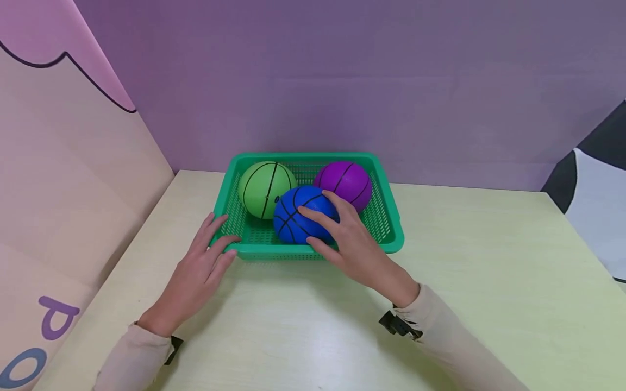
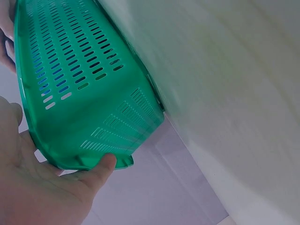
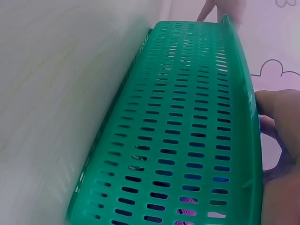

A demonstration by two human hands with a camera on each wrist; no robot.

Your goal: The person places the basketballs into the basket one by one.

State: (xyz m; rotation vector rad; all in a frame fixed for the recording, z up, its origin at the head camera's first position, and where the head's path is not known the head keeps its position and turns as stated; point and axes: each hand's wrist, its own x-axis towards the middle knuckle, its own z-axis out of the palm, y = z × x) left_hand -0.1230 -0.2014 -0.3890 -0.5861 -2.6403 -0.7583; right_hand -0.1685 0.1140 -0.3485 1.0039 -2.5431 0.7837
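A green plastic basket (image 1: 318,250) with slotted walls stands on the table. Three toy basketballs sit in it: a light green ball (image 1: 259,190) at the left, a purple ball (image 1: 349,182) at the back right and a blue ball (image 1: 295,217) in front. My right hand (image 1: 354,239) holds the blue ball from the right, fingers spread and curved over it. At the basket's front left corner, my left hand (image 1: 198,277) grips the rim. The left wrist view shows one fingertip (image 2: 108,161) on the outside of the basket (image 2: 79,122), with other fingers partly hidden behind the rim.
The pale wooden table (image 1: 489,271) extends to both sides of the basket and in front of it. Behind the basket rises a purple wall panel (image 1: 342,76). A light panel (image 1: 73,163) with drawn lines and letters borders the left side.
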